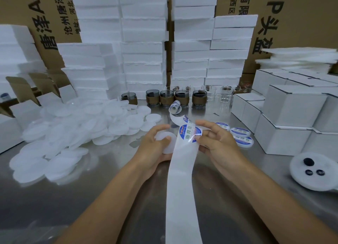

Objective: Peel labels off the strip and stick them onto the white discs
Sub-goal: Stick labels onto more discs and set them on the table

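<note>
Pinch floppy, sticky label at its edge beside right fingers gripping strip; light disc gripped in curled left fingers.

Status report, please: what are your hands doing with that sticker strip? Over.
Left hand grips a blank white disc. Right hand pinches the blue label on the strip. Nothing in the way; labelled discs lie to the right.

White backing strip rising from bottom edge, far end curled; round blue-and-white label on it. Touching its left, plain disc. Left, disc heap; right, labelled discs.
</note>
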Motion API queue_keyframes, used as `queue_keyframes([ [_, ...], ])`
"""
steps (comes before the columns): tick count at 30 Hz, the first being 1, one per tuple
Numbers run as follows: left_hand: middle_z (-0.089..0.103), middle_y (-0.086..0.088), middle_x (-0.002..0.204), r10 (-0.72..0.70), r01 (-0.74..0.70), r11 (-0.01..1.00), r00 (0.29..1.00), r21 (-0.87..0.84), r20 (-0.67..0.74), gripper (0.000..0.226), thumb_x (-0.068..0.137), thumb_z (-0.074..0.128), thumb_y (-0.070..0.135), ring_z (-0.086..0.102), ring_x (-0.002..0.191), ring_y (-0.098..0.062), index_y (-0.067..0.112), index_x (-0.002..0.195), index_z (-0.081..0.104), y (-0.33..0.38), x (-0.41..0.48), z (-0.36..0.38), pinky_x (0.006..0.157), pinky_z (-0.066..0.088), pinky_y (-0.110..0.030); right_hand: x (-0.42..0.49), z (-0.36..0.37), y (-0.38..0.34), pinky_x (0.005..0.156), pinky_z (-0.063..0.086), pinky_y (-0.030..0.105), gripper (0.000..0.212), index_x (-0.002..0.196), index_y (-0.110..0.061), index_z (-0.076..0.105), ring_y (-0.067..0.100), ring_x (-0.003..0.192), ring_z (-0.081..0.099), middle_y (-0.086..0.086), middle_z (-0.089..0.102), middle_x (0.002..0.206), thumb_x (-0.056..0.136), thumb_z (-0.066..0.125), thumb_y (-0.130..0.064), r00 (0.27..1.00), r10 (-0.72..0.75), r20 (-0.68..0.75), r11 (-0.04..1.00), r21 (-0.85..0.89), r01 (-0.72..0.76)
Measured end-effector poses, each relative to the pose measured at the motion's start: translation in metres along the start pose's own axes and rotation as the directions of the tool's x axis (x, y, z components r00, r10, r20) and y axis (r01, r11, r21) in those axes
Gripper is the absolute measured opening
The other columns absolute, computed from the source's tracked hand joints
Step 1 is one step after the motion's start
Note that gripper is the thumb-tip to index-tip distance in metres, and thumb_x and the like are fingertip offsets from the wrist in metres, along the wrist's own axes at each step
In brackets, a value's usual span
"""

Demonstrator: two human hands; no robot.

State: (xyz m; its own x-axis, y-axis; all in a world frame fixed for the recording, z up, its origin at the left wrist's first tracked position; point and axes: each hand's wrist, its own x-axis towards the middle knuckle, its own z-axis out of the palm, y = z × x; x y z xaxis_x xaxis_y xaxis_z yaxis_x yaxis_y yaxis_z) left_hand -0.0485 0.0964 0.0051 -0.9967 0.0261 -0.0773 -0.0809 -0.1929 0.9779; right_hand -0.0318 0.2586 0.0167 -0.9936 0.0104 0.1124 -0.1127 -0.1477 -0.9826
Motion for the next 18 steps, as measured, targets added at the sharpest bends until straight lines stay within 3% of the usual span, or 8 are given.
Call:
queue_keyframes([
  [3,0.07,-0.009,0.107,0.007,-0.013,0.998,0.996,0.057,0.093,0.027,0.097,0.046,0.006,0.071,0.082,-0.019,0.021,0.099,0.068,0.003,-0.005,0.004,0.057,0.055,-0.028,0.0,0.001,0.002,0.074,0.056,0.025,0.032,0.107,-0.023,0.062,0.011,0.083,0.069,0.002,0.072,0.09,0.086,0.058,0.002,1.0,0.017,0.024,0.995,-0.1,-0.015],
  [6,0.074,0.001,0.095,0.018,-0.029,0.997,0.989,0.074,0.15,0.031,0.097,0.046,0.019,0.071,0.084,-0.014,0.027,0.087,0.074,0.004,-0.006,0.007,0.061,0.057,-0.03,0.001,0.002,0.004,0.07,0.055,0.019,0.032,0.11,-0.022,0.061,0.003,0.078,0.067,0.0,0.07,0.092,0.086,0.06,-0.001,1.0,-0.006,0.006,0.969,-0.246,0.007],
  [8,0.074,0.002,0.097,0.027,-0.046,0.993,0.986,0.111,0.164,0.025,0.096,0.05,0.026,0.071,0.087,-0.015,0.027,0.089,0.074,0.002,-0.006,0.009,0.069,0.058,-0.033,-0.001,0.002,0.008,0.064,0.049,0.013,0.031,0.11,-0.024,0.06,0.001,0.07,0.062,-0.003,0.065,0.088,0.086,0.06,-0.005,0.991,-0.132,-0.019,0.871,-0.48,0.106],
  [10,0.073,0.0,0.099,0.07,-0.095,0.985,0.982,0.141,0.175,0.014,0.091,0.059,0.024,0.07,0.086,-0.016,0.023,0.094,0.073,-0.002,-0.007,0.009,0.073,0.056,-0.03,-0.004,0.003,0.014,0.066,0.045,0.015,0.029,0.113,-0.026,0.059,0.005,0.072,0.054,-0.006,0.057,0.085,0.087,0.061,-0.014,0.956,-0.291,0.032,0.695,-0.679,0.234],
  [12,0.073,0.003,0.098,0.135,-0.169,0.968,0.974,0.186,0.181,0.01,0.088,0.064,0.022,0.068,0.087,-0.011,0.026,0.092,0.072,-0.003,-0.008,0.008,0.074,0.053,-0.02,-0.006,0.003,0.018,0.073,0.043,0.022,0.029,0.118,-0.028,0.058,0.004,0.08,0.048,-0.007,0.05,0.089,0.089,0.058,-0.027,0.92,-0.377,0.105,0.545,-0.778,0.312],
  [14,0.071,0.01,0.101,0.186,-0.234,0.922,0.967,0.308,0.177,0.011,0.088,0.063,0.026,0.064,0.094,-0.007,0.032,0.093,0.07,-0.001,-0.008,0.007,0.074,0.047,-0.011,-0.005,0.003,0.019,0.078,0.042,0.025,0.031,0.12,-0.029,0.059,0.005,0.09,0.047,-0.008,0.047,0.096,0.089,0.055,-0.034,0.906,-0.411,0.1,0.519,-0.792,0.323],
  [18,0.071,-0.002,0.105,0.171,-0.233,0.924,0.961,0.304,0.218,0.019,0.09,0.061,0.022,0.067,0.097,-0.025,0.023,0.108,0.068,0.0,-0.008,0.007,0.09,0.051,-0.033,-0.003,0.003,0.017,0.079,0.033,0.018,0.033,0.121,-0.024,0.06,0.008,0.101,0.046,-0.009,0.047,0.1,0.089,0.057,-0.032,0.877,-0.477,0.065,0.505,-0.796,0.333],
])
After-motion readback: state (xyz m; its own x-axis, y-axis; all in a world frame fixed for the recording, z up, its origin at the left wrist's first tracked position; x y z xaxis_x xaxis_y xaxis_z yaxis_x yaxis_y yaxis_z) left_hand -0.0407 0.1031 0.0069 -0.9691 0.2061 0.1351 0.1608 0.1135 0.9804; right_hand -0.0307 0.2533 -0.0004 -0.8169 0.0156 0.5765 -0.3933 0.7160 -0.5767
